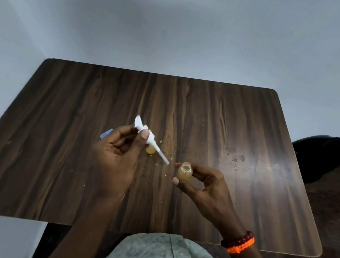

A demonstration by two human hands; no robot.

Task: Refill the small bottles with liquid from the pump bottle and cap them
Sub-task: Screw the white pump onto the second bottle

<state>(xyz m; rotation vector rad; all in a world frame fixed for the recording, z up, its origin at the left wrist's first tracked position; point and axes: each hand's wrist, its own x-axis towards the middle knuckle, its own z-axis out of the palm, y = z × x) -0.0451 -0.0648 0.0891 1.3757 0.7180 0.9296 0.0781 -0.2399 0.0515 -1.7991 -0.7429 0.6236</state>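
Observation:
My left hand (117, 158) holds a white pump head (145, 132) above the table, its dip tube (163, 156) slanting down to the right. My right hand (203, 183) grips a small open bottle (185, 171) of amber liquid, uncapped, mouth up, a little right of the tube's tip. A second small amber bottle (151, 149) stands on the table behind the pump head, partly hidden by it. A blue object (106, 134) pokes out from behind my left hand; most of it is hidden.
The dark wooden table (252, 129) has crumbs and small spills near its middle and dried stains to the right. A black chair or bag (322, 157) sits past the right edge. Grey walls stand behind and left.

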